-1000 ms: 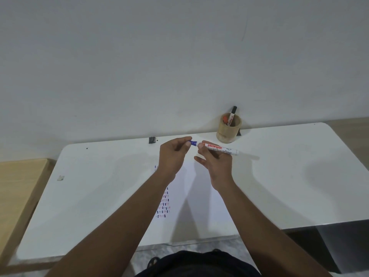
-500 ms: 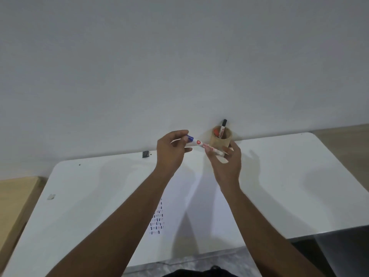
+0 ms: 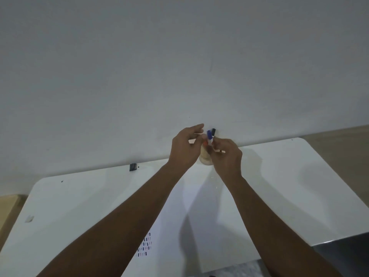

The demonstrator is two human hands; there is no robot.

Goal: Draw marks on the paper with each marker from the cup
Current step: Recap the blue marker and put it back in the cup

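Table [image 3: 279, 176]: white top with rounded corners, set against the plain wall; it carries every item of the task and keeps them within arm's reach.
Paper [image 3: 179, 226]: white sheet lying flat on the near middle of the table, directly before the person, so a marker can be brought down to it without stretching. Its edges are faint against the white top.
Marks [image 3: 145, 245]: short dashes in rows, dark, blue and reddish, in a narrow column on the paper's left side. Judged from this, several markers have been used already.
Left hand [image 3: 184, 147]: raised at the far edge, beside the cup, fingers loosely curled and partly apart. Whether it grips anything cannot be told; it appears placed to steady or assist.
Right hand [image 3: 227, 154]: raised opposite, just beside the left, fingers closed around the lower barrel of the blue-capped marker.
Cup [image 3: 205, 158]: tan holder on the far edge, largely hidden between the two hands; only its lower wall shows.
Blue-capped marker [image 3: 209, 134]: upright over the cup mouth, cap up. Judgement: it is being put back into the cup.
Black-capped marker [image 3: 213, 132]: stands just beside the blue one, apparently in the cup.
Small black object [image 3: 133, 167]: lies on the far-left table edge, well apart, no part in the work.
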